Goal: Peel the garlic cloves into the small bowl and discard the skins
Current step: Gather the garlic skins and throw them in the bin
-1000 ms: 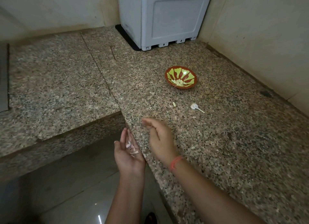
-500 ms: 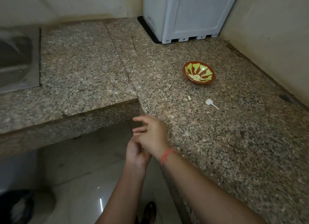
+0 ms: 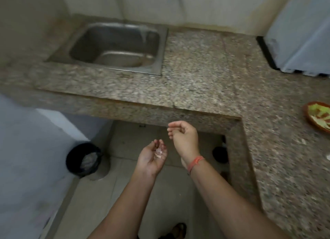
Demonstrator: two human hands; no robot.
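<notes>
My left hand (image 3: 152,157) is cupped palm up over the floor, carrying a small pile of pale garlic skins (image 3: 159,154). My right hand (image 3: 184,137) hovers just to its right with loosely curled fingers and nothing in it; an orange thread circles its wrist. The small red and green bowl (image 3: 317,116) sits on the granite counter at the far right edge, half cut off, with pale cloves inside. A black bin (image 3: 84,159) with a liner stands on the floor to the left of my hands.
The L-shaped granite counter (image 3: 205,74) wraps round the floor gap where I stand. A steel sink (image 3: 114,47) is set in its far left part. A grey-white appliance (image 3: 300,39) stands at the back right. A dark shoe (image 3: 178,229) shows on the tiled floor.
My view has swung left, bringing the sink and bin into sight and pushing the bowl to the right edge. My hands have parted, and the left palm with skins shows again.
</notes>
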